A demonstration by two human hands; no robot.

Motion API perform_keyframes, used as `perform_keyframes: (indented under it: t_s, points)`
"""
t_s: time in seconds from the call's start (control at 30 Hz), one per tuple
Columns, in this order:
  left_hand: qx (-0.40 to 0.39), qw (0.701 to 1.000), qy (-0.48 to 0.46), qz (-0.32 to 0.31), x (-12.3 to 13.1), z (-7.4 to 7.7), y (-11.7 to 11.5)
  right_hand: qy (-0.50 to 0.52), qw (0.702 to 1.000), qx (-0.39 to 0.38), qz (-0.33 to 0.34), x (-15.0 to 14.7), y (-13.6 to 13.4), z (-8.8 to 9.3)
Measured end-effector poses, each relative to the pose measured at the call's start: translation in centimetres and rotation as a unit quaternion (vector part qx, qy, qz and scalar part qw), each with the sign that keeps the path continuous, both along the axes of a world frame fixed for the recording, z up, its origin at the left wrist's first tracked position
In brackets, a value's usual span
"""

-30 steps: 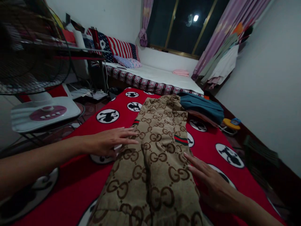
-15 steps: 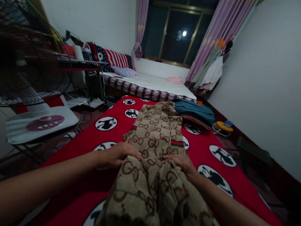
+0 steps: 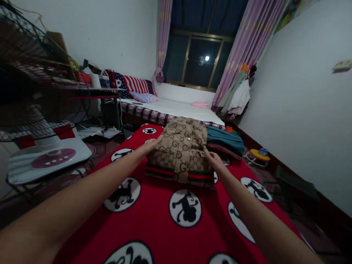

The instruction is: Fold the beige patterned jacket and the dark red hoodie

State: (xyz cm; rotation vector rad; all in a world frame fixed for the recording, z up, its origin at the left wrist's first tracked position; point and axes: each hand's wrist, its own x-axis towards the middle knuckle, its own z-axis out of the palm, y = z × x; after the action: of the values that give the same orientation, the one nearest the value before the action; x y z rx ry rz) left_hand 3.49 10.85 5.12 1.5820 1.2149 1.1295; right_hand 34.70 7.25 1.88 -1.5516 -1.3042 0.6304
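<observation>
Squaring folded garment (image 3: pixel 180 154) on blanket (image 3: pixel 165 220).
Left hand (image 3: pixel 152 143) flat at edge, grip of right hand (image 3: pixel 213 160) unclear; calls for even pressure.

We look from head height, forward and down along both arms, close over the red blanket (image 3: pixel 165 227), window (image 3: pixel 203 60) beyond

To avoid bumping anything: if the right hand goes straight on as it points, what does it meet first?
Probably the brown garment, whose side the right hand touches; blue clothes lie beyond, depth unclear.
</observation>
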Motion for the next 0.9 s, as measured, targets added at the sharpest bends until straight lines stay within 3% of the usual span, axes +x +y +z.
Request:
perform_keyframes:
  t_s: [0.1, 0.2, 0.37, 0.47, 0.53, 0.6, 0.67, 0.73, 0.8, 0.9]
  points:
    - [0.015, 0.999, 0.03, 0.031, -0.3, -3.5, -1.0, -0.014, 0.996, 0.088, 0.002, 0.0, -1.7, -4.2]
    - [0.083, 0.994, 0.022, 0.064, -0.7, -5.1, -3.5, 0.018, 0.991, 0.126, 0.025, 0.1, -4.9, -5.3]
    - [0.072, 0.996, 0.03, 0.046, -3.0, -4.4, -9.8, 0.025, 0.992, 0.119, 0.023, 0.8, -12.0, -4.6]
    - [0.004, 0.989, 0.143, -0.03, -5.3, -4.2, -12.2, -0.038, 0.996, 0.01, 0.078, 1.9, -15.4, -5.2]
    - [0.02, 0.967, 0.249, -0.059, -6.1, -3.3, -12.3, -0.13, 0.988, -0.019, 0.082, 2.5, -16.0, -4.3]
    - [0.109, 0.94, 0.322, -0.034, -5.3, -1.4, -11.3, -0.235, 0.97, 0.048, 0.031, 2.1, -15.0, -1.8]
    - [0.217, 0.919, 0.33, 0.002, -2.7, 0.9, -9.3, -0.292, 0.943, 0.157, -0.015, 0.6, -12.6, 1.5]
    - [0.267, 0.908, 0.319, -0.05, 1.3, 2.5, -6.7, -0.316, 0.927, 0.202, 0.001, -1.9, -9.2, 4.4]
    - [0.266, 0.897, 0.344, -0.076, 5.2, 2.4, -3.8, -0.355, 0.914, 0.198, 0.0, -4.3, -5.5, 5.3]
    - [0.199, 0.885, 0.42, -0.018, 8.9, -1.1, 0.2, -0.405, 0.904, 0.109, -0.082, -6.2, -0.5, 2.4]
